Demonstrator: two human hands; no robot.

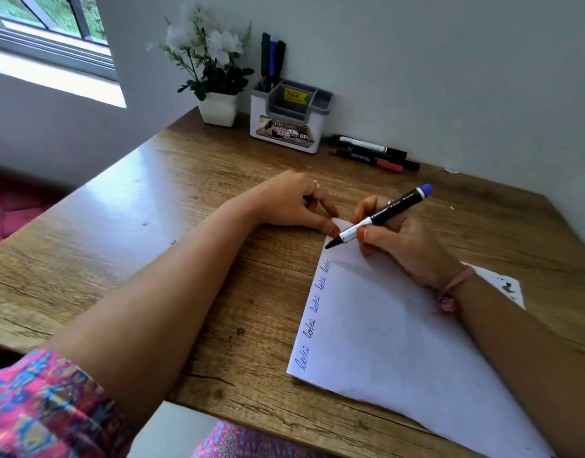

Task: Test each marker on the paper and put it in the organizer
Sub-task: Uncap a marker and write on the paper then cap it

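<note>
White paper point(400, 352) lay flat on the wood-grain desk point(152, 259), nearest the viewer, one long edge bearing a row of cursive test words in blue and green ink; they appeared to read "loti", though the script was small. A patterned pink sleeve point(36, 408) covered the left upper arm.

The right hand point(403, 242) gripped a marker point(377, 216) between curled fingers and thumb, tip on or just above the paper's far corner; contact could not be confirmed. The marker had a black barrel with white print too small to read, a pale section near the tip and a blue end. A pink band point(450, 289) circled the right wrist.

The left hand point(297, 203) rested on the desk with thumb and a fingertip pressing the paper's far corner, the other fingers loosely curled. It seemed to hold a small dark object, which could not be identified. A ring point(315, 186) showed on one finger.

Further back, loose markers point(374, 152) lay against the wall. Just left of them stood the organizer point(289, 120), white with grey compartments, carrying a yellow price sticker and a front label reading "42" and "OP". Three markers point(272, 57) stood upright in its left rear compartment. A white square pot point(218, 109) of white artificial flowers stood beside it.
</note>
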